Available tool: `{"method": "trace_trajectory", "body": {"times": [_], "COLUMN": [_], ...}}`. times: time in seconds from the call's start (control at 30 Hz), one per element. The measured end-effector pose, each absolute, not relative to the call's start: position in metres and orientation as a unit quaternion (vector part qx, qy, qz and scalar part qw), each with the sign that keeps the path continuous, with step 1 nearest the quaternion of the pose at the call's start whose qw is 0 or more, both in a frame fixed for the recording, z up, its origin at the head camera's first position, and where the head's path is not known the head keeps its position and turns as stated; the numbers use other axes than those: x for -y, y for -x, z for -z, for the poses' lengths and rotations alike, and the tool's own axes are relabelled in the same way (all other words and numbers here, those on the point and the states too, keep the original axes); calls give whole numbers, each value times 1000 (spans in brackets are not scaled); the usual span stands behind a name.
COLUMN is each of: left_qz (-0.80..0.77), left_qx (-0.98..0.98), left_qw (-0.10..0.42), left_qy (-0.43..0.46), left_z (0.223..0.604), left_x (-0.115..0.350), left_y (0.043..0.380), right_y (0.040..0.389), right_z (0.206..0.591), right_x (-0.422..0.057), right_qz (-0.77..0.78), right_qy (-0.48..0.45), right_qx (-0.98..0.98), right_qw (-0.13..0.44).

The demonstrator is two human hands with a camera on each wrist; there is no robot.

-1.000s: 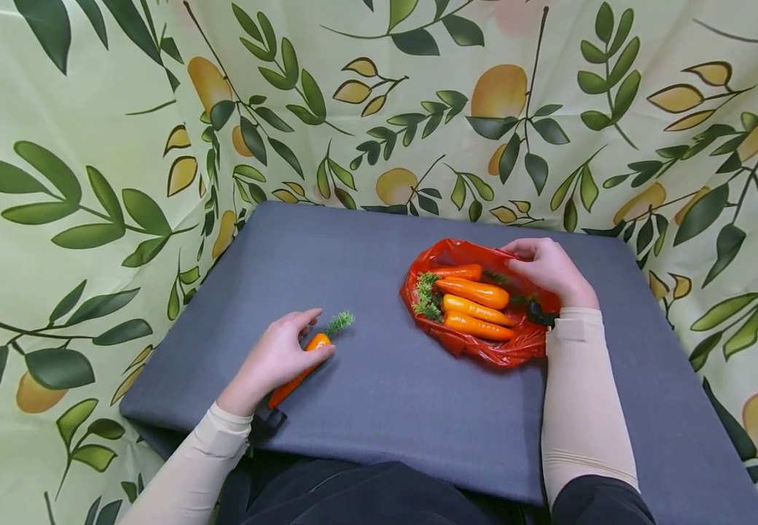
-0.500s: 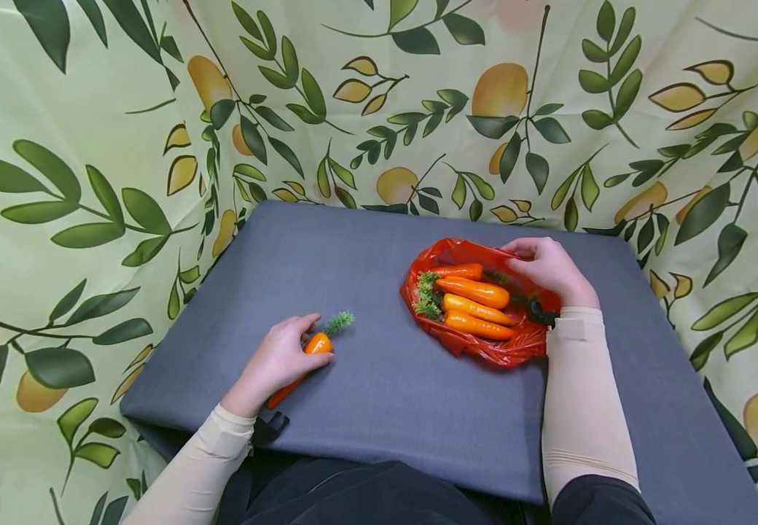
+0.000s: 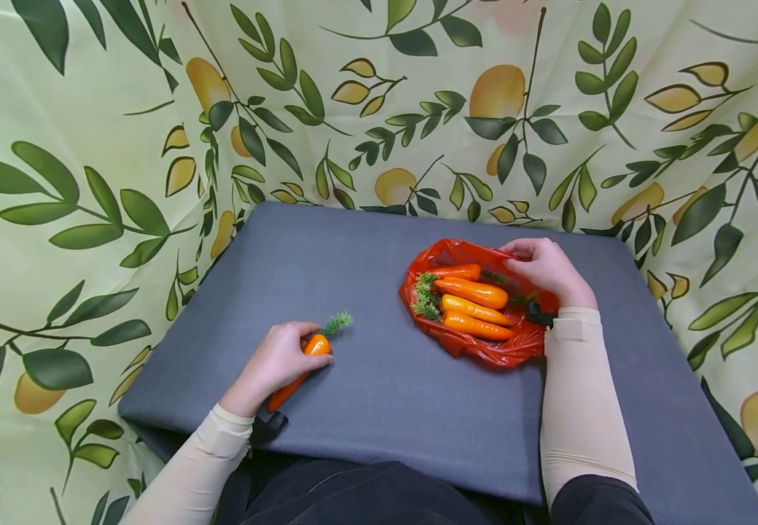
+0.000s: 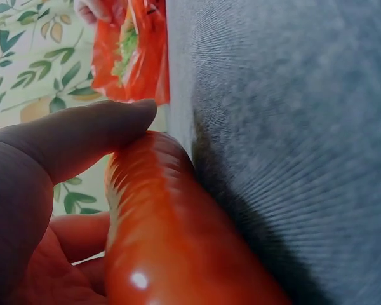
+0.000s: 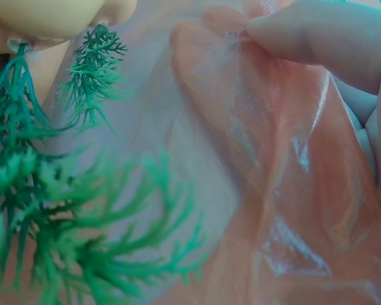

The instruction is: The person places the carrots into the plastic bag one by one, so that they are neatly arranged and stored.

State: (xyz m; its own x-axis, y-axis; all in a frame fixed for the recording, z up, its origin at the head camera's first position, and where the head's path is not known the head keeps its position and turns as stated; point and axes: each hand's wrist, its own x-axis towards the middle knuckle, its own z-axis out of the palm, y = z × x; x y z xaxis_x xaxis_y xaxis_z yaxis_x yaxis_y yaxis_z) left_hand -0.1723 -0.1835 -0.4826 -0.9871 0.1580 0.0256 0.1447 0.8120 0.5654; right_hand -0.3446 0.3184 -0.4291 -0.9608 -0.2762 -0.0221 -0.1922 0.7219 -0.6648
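Note:
Near the table's front left, an orange carrot [image 3: 317,345] with a frilly green top [image 3: 337,324] lies slantwise on the cloth. My left hand [image 3: 279,359] grips it around its thick end; in the left wrist view the thumb [image 4: 95,130] lies across that end and the fingers sit on the other side. To the right, a red plastic bag [image 3: 493,356] lies with its mouth spread. My right hand [image 3: 549,272] pinches the bag's far right rim between thumb and fingers. Several carrots [image 3: 480,293] lie inside, orange and yellow-orange, some green tops toward the left.
A grey-blue cloth [image 3: 366,423] covers the table. Behind and beside it hangs a curtain [image 3: 379,87] printed with leaves and fruit. The person's dark-clothed lap [image 3: 379,492] is at the table's front edge.
My left fingers have closed in around the carrot's thick end, where they were spread wider before. The right hand and the bag have stayed in place.

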Motion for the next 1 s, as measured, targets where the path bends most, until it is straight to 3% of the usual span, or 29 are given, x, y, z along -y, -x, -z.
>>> {"method": "trace_trajectory", "body": {"times": [0.37, 1.0], "left_qz": [-316, -272], "left_qx": [-946, -953], "left_qw": [10, -53], "left_qy": [-73, -119], "left_z": [471, 417], "left_x": [188, 190], "left_y": [176, 200], "right_y": [347, 343], "right_z": [430, 431], "right_x": [-319, -319], "right_qz": [348, 348], "right_qy": [135, 136], "right_qx": [-926, -926], "right_qw": [50, 45]}}
